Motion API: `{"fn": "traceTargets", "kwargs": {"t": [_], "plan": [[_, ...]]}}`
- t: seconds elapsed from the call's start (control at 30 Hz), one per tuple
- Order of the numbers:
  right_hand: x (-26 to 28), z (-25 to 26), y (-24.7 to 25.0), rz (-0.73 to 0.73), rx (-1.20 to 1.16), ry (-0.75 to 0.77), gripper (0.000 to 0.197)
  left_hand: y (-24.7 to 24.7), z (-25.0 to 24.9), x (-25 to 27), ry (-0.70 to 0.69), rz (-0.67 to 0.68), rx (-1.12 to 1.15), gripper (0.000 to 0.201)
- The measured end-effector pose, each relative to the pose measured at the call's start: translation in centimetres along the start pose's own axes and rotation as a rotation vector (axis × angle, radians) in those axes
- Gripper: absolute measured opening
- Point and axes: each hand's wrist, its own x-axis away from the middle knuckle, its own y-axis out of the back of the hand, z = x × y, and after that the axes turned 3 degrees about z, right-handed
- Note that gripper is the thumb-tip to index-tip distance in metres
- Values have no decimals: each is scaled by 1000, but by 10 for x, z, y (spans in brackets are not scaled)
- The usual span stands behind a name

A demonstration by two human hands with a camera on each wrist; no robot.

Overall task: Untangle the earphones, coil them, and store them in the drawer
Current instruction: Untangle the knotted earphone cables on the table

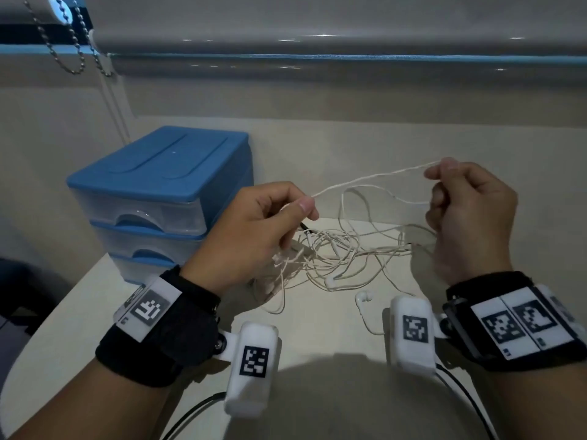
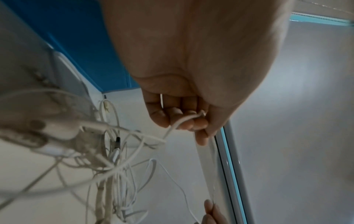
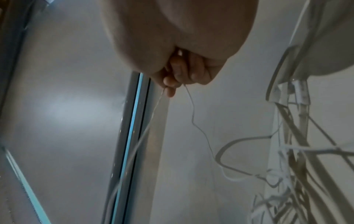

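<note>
- We see the left hand and right hand each pinching one strand of the white earphones, stretched taut between them above the desk.
- The rest lies tangled on the desk beneath.
- A blue drawer unit, drawers closed, stands just left of the tangle.
- A bead chain hangs behind.

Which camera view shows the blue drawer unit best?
The head view: the whole drawer unit, its drawers closed, stands left of the earphones. The left wrist view shows only a blurred blue part; the right wrist view shows none.
</note>
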Motion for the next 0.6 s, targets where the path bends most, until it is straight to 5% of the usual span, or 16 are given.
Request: {"fn": "traceTargets", "kwargs": {"t": [0.1, 0.2, 0.5, 0.6], "plan": [[-6, -2, 7, -112, -48, -24, 29, 0, -2, 0, -17, -43, 38, 22], [-6, -2, 8, -57, -13, -41, 24, 2, 0, -1, -9, -84, 84, 21], [25, 10, -18, 837, 80, -129, 38, -2, 0, 0, -6, 15, -35, 17], [34, 7, -25, 1057, 226, -148, 27, -4, 0, 1, 2, 86, -39, 17]]}}
